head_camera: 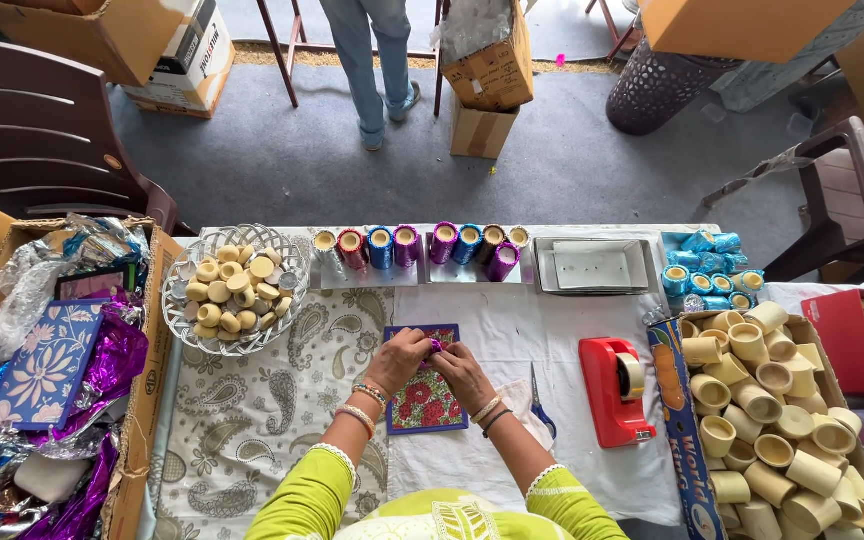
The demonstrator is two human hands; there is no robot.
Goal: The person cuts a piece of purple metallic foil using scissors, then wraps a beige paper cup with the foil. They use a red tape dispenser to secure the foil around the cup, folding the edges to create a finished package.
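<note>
two hands pinch a purple-wrapped piece over a floral card

a small purple foil-wrapped piece (435,346) sits between both hands, above the upper edge of a floral card (428,392) lying flat on the white cloth of the table (512,320). the left hand (399,360) curls its fingers closed around the piece from the left; the right hand (460,370) meets it from the right, fingertips pinched on it. blue-handled scissors (540,405) lie just beside the right wrist, and a red tape dispenser (614,390) stands further right. bare cloth lies between the card and the row of foil-wrapped cups (422,246) along the far edge. a white basket (235,288) of pale discs stands left, a carton of cream cups (767,420) right, near the table's edge.
</note>
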